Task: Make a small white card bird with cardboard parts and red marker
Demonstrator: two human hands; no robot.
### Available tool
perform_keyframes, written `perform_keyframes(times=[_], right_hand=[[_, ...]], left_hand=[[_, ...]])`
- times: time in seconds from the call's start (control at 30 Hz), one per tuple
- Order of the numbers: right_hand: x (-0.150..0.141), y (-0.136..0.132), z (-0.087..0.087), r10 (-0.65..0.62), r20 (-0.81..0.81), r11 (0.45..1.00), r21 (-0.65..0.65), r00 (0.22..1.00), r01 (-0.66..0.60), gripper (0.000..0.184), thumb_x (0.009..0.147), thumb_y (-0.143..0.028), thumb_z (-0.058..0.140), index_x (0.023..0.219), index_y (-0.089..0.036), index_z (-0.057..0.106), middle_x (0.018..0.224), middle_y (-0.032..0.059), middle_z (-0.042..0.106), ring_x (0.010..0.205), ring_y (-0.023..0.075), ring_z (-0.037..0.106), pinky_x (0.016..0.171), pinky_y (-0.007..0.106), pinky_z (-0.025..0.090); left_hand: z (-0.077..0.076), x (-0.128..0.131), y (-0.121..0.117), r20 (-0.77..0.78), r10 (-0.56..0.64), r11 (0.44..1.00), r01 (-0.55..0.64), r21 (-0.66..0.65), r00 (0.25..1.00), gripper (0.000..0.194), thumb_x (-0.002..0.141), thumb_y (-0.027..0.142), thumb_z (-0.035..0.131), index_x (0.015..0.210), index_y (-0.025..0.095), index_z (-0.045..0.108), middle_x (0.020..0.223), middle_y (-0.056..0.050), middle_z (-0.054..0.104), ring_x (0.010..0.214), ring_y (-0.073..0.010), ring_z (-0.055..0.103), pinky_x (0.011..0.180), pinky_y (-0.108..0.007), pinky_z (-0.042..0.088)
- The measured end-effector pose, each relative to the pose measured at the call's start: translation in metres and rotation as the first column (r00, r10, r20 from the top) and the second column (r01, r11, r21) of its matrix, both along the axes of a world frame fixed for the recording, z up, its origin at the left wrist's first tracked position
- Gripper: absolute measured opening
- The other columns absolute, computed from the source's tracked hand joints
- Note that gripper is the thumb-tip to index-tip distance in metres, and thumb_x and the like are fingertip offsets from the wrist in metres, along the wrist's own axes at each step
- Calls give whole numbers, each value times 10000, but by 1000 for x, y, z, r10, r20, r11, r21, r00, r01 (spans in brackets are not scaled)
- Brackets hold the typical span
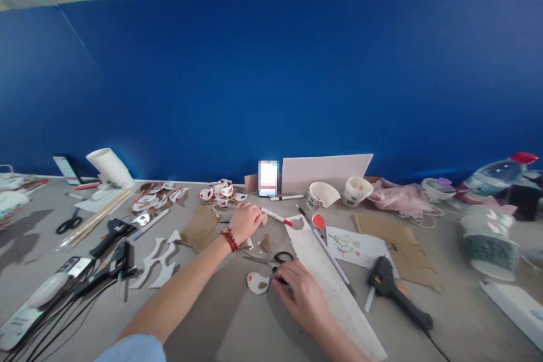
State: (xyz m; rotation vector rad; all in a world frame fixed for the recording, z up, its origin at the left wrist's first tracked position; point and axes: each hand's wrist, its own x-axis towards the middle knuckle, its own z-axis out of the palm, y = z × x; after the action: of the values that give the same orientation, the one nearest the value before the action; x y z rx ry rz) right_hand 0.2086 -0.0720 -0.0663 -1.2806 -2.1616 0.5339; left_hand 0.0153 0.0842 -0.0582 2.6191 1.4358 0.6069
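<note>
The paper bird (pixel 257 284) is found flat on the table (pixel 229 328), its edge met by the fingertips of the right hand (pixel 306 295). The right fingers are bent and drawn close together; whether the bird or the nearby handle of the scissors (pixel 271 263) is gripped cannot be told. The left hand (pixel 245 223) is placed farther forward, fingers curled together beside a small cardboard scrap (pixel 263 219); a firm hold cannot be confirmed.

Risks are judged as follows. A finger could be nicked, or the bird creased or cut, if the scissors were shifted carelessly, since their blades lie between the two hands. The long paper sheet (pixel 335 300) could be crumpled by the right forearm. The marker (pixel 278 216) could be rolled away by a knock from the left hand. Burns or glue spots could be caused by the glue gun (pixel 384 277) if it is hot, which cannot be determined; it could be dragged by a snag on its cord (pixel 436 345).

No brand is legible. The phone (pixel 268 178) screen is pixelated, the label on the bottle (pixel 494 172) is blurred, and only green marks are made out on the paper cup (pixel 357 191).
</note>
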Motion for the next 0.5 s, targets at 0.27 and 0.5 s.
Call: perform_keyframes(times=[0.27, 0.5], right_hand=[[2, 3, 0, -26, -63, 1000, 12, 998, 27, 135, 922, -233, 502, 847, -205, 611, 845, 60, 655, 840, 220, 592, 747, 322, 457], [5, 11, -3, -201, -419, 927, -372, 886, 34, 336, 919, -476, 503, 1056, -179, 577, 833, 59, 675, 711, 191, 623, 651, 287, 488]], left_hand=[[8, -16, -19, 230, -9, 995, 33, -99, 973, 297, 969, 250, 408, 746, 183, 593, 741, -14, 652, 720, -152, 608, 691, -243, 446], [17, -7, -99, 434, -135, 985, 170, -41, 890, 218, 972, 251, 422, 866, 187, 601, 880, -62, 670, 885, -177, 589, 865, -304, 452]])
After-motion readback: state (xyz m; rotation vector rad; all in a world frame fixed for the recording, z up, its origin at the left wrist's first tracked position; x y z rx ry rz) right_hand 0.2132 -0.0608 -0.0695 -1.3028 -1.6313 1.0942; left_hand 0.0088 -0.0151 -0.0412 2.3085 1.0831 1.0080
